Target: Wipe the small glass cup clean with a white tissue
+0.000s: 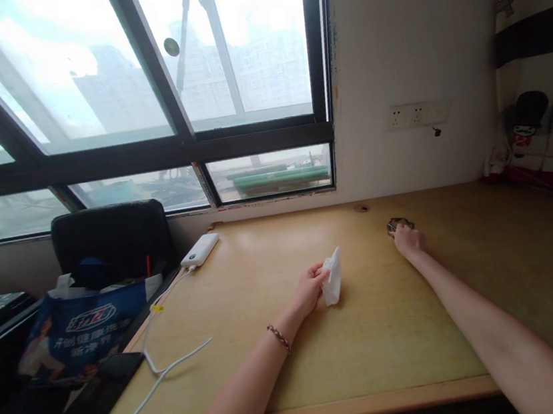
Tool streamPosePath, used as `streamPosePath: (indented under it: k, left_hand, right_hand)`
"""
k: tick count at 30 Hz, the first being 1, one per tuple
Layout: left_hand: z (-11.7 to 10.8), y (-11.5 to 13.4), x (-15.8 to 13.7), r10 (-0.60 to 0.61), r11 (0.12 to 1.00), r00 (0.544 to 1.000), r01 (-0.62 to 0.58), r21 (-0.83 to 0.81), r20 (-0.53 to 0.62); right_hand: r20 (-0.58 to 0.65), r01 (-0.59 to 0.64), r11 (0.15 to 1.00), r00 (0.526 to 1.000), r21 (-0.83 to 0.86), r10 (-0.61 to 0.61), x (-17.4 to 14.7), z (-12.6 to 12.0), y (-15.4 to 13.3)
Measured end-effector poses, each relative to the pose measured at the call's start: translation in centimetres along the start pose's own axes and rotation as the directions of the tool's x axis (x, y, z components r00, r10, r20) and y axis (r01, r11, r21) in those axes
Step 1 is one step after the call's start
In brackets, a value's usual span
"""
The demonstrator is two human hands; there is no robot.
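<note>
My left hand, with a braided bracelet at the wrist, pinches a crumpled white tissue above the middle of the wooden table. Farther off and to the right, my right hand has its fingers closed on the near edge of a small dark, shiny, many-sided object. That object looks like a glass ashtray, though my fingers cover part of it. It is at the table's far side, and I cannot tell whether it rests on the surface or is slightly raised.
At the table's left edge lies a white power bank with a white cable trailing toward me. A black chair and a blue bag stand left. Behind are a window, a wall socket and a patterned curtain at right.
</note>
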State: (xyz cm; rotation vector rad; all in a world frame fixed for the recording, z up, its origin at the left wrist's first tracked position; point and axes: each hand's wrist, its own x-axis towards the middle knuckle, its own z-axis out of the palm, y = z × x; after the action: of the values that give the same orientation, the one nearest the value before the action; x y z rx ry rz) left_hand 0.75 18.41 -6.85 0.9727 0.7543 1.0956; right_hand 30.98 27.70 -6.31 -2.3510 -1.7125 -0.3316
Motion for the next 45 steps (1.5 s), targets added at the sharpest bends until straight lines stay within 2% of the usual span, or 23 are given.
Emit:
streamPosePath:
  k: [7, 10, 11, 13, 15, 17, 19, 21, 24, 25, 29, 31, 37, 39, 42, 45]
  left_hand:
    - [0.1, 0.1, -0.2, 0.016, 1.0, 1.0, -0.017, 0.01, 0.019]
    - [0.0, -0.1, -0.1, 0.048, 0.999, 0.999, -0.048, 0.022, -0.017]
    - [-0.1, -0.1, -0.1, 0.064, 0.998, 0.998, -0.064, 0.023, -0.029]
    - [-0.3, -0.3, 0.1, 0.107, 0.994, 0.992, -0.106, 0.016, -0.064]
    - [-0.5, -0.4, 0.2, 0.147, 0.989, 0.983, -0.147, 0.001, -0.107]
    - [-0.7, -0.5, 0.4, 0.162, 0.986, 0.978, -0.165, -0.011, -0.134]
    - [-0.8, -0.5, 0.5, 0.151, 0.988, 0.98, -0.154, -0.012, -0.131]
    - [-0.7, -0.4, 0.4, 0.131, 0.991, 0.985, -0.131, 0.004, -0.108]
    - [-0.6, -0.4, 0.3, 0.117, 0.993, 0.99, -0.115, 0.035, -0.077]
    - [-0.6, -0.4, 0.3, 0.117, 0.993, 0.991, -0.115, 0.034, -0.071]
    - [-0.4, -0.1, 0.3, 0.118, 0.993, 0.988, -0.12, -0.021, -0.097]
    - [-0.3, 0.1, 0.3, 0.1, 0.994, 0.989, -0.104, -0.033, -0.107]
    - [-0.3, 0.3, 0.1, 0.103, 0.986, 0.99, -0.113, 0.121, 0.093]
    - [-0.4, 0.1, 0.0, 0.091, 0.983, 0.989, -0.108, 0.149, 0.115]
    - [-0.7, -0.3, 0.1, 0.085, 0.982, 0.994, -0.095, 0.161, 0.067]
    - [-1.0, -0.6, 0.3, 0.118, 0.983, 0.992, -0.111, 0.149, -0.04]
  right_hand:
    - [0.017, -0.064, 0.996, 0.998, 0.068, 0.063, 0.5, -0.1, 1.1]
    - [-0.115, -0.135, 0.984, 0.982, 0.119, 0.149, -0.9, -1.4, -0.8]
    - [-0.192, -0.122, 0.982, 0.97, 0.143, 0.148, -1.7, -2.0, -2.0]
    - [-0.285, -0.002, 0.966, 0.955, 0.258, 0.078, -3.8, -3.2, -5.1]
    - [-0.254, 0.14, 0.86, 0.967, 0.49, -0.013, -6.4, -4.1, -8.5]
    - [-0.121, 0.111, 0.656, 0.992, 0.747, -0.031, -8.9, -4.5, -11.6]
    - [-0.046, 0.058, 0.466, 0.998, 0.883, -0.039, -11.1, -4.3, -13.8]
    - [-0.032, 0.047, 0.374, 0.998, 0.926, -0.046, -12.4, -3.6, -14.9]
    - [-0.031, 0.046, 0.314, 0.998, 0.948, -0.052, -12.9, -2.4, -15.0]
    - [-0.008, 0.019, 0.269, 0.999, 0.963, -0.043, -12.8, -2.1, -14.8]
    - [0.199, -0.204, -0.084, 0.978, 0.975, -0.062, -12.3, -1.6, -14.1]
    - [0.268, -0.281, -0.207, 0.959, 0.937, -0.086, -12.2, -1.8, -14.0]
    - [0.317, -0.344, -0.348, 0.939, 0.872, -0.134, -12.3, -2.4, -14.0]
    - [0.314, -0.336, -0.38, 0.942, 0.862, -0.122, -12.2, -2.3, -14.0]
    - [0.316, -0.315, -0.399, 0.947, 0.861, -0.065, -11.9, -2.2, -14.0]
    - [0.364, -0.351, -0.364, 0.931, 0.863, -0.033, -11.8, -2.5, -13.9]
